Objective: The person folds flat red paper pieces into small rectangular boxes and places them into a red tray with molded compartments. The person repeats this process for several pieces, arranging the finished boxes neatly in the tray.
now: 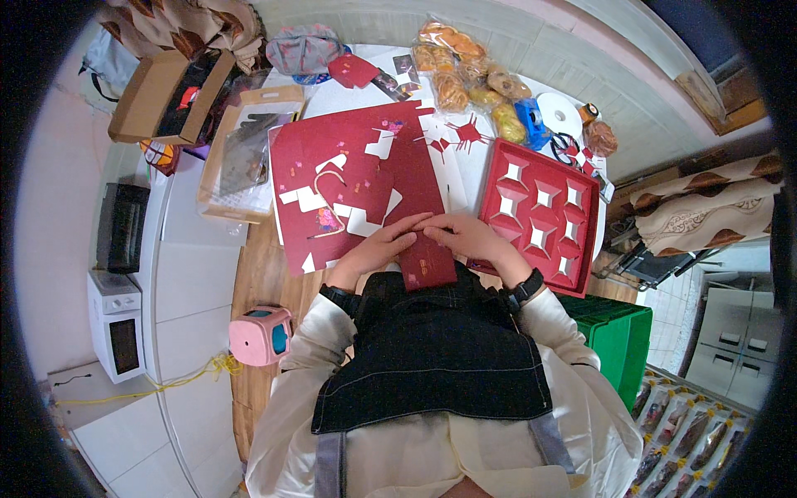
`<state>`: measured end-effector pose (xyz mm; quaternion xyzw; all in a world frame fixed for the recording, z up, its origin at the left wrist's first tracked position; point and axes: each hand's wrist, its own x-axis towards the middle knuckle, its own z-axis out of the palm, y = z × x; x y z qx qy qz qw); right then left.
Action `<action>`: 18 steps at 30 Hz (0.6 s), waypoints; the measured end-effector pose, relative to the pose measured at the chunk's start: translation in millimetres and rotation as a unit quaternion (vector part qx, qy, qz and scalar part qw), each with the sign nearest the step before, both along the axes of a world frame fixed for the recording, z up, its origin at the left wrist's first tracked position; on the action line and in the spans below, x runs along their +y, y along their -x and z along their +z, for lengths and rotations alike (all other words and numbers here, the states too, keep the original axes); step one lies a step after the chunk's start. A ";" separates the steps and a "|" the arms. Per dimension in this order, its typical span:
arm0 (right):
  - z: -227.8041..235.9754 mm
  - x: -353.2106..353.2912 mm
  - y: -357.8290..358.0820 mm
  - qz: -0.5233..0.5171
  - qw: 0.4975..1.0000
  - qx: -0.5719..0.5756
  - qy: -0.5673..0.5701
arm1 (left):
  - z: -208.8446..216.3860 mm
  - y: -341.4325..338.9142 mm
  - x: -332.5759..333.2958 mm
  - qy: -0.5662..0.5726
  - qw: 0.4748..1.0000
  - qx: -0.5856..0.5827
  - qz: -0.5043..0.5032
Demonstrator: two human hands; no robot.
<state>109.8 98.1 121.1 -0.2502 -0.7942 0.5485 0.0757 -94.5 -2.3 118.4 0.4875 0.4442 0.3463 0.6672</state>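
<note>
The red card [427, 264] lies across the near edge of the worktop [330, 98], its lower part hanging down in front of the dark apron [432, 369]. Both hands meet at its upper part. The left hand [387, 244] is half open, fingers loosely bent and tips on the card; the right hand [466, 236] reaches in from the other side, fingers also bent, tips touching or almost touching those of the left. Whether either pinches the card or only presses on it, I cannot tell. Each wrist wears a dark band.

Beyond the hands, to the left, a wide red sheet [307, 137] is strewn with white scraps [363, 222] and a tan curved strip [330, 173]. Just right of the right hand sits a red tray [510, 228] with rows of white-edged openings. Between sheet and tray, near the far side, lie red-and-white star-shaped cutouts [469, 133].

At the back are bagged breads [452, 41], a blue dispenser [531, 126] and a white roll [558, 114]. Left of the sheet stands a shallow cardboard box [214, 162] holding clear plastic. Below, a pink stool [253, 340] stands on the left and a green crate [618, 340] on the right.
</note>
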 end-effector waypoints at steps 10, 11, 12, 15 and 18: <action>18.9 14.4 8.0 0.019 0.993 -0.083 0.080 | 9.0 2.1 8.2 0.017 0.999 -0.035 0.004; 16.3 13.7 4.7 0.007 0.994 -0.065 0.090 | 15.1 0.4 7.6 0.026 1.000 -0.012 -0.003; 12.9 10.7 0.7 -0.003 0.994 -0.049 0.100 | 13.3 0.3 6.4 0.023 0.999 -0.033 -0.003; 7.9 8.5 -3.1 -0.024 0.989 -0.018 0.144 | 4.1 0.3 6.0 0.007 0.997 -0.075 0.000; 18.3 6.9 -4.3 -0.024 0.992 0.005 0.122 | 0.2 -0.9 8.9 -0.005 0.997 -0.073 0.015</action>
